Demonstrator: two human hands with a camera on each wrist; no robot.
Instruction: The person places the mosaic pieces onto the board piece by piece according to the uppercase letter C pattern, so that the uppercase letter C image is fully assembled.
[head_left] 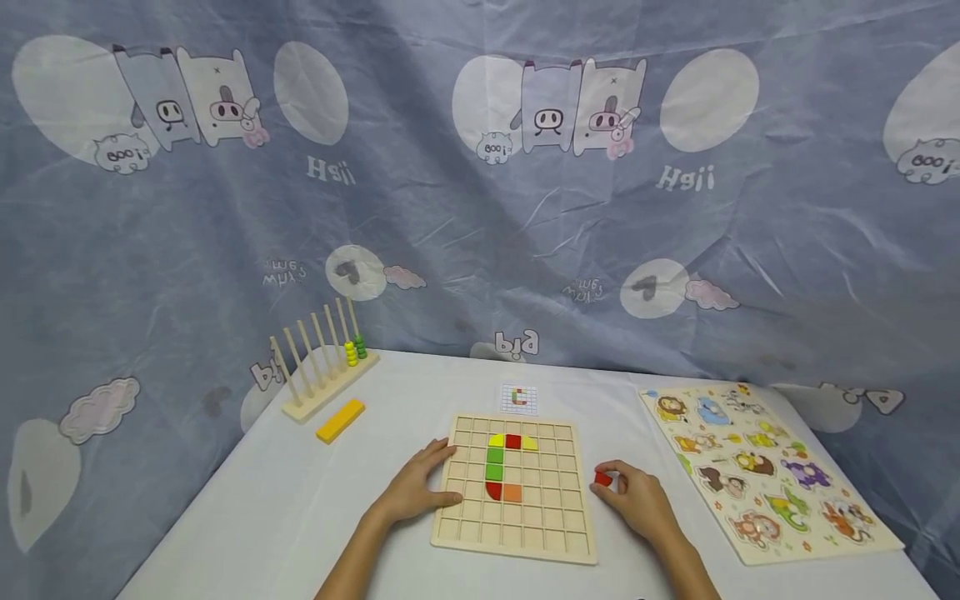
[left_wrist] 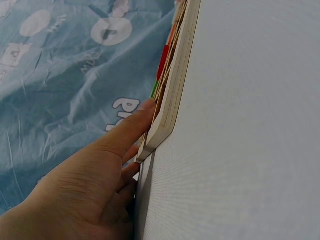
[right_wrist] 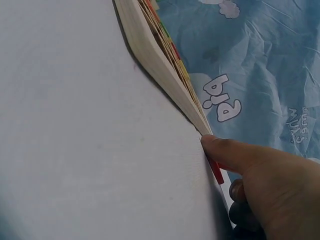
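Note:
A square wooden grid board (head_left: pixel 547 521) lies on the white table. Coloured pieces sit in its cells: a red square (head_left: pixel 513 442) between two yellow rounded pieces (head_left: pixel 529 443), two green squares (head_left: pixel 494 464), a red rounded piece (head_left: pixel 493 491) and an orange square (head_left: pixel 512 493). My left hand (head_left: pixel 414 490) rests at the board's left edge, its thumb (left_wrist: pixel 135 125) on the rim and the fingers spread. Just right of the board, my right hand (head_left: pixel 637 500) pinches a red tile (head_left: pixel 603 479) between thumb and index finger; the tile is partly hidden by the fingers.
Behind the board lies a small pattern card (head_left: pixel 519 399). At the left stand a wooden peg rack (head_left: pixel 330 387) with yellow and green beads and an orange-yellow bar (head_left: pixel 341 421). An animal puzzle board (head_left: pixel 772 475) lies at the right. A printed curtain (head_left: pixel 480 208) hangs behind the table.

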